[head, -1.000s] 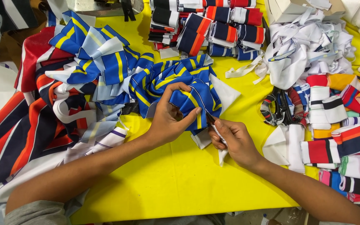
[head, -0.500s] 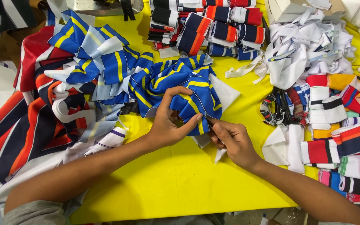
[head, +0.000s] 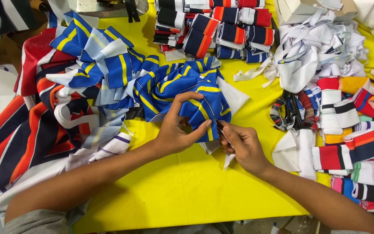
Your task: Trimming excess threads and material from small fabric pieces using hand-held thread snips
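Near the middle of the yellow surface, the left hand has its fingers curled over and pinching a folded blue fabric piece with yellow stripes, thumb underneath. The right hand sits just beside it, touching the fabric's lower edge, its fingers pressed together on a small thin tool I cannot make out. Folded striped collars are stacked toward the far edge, white fabric strips toward the far right corner.
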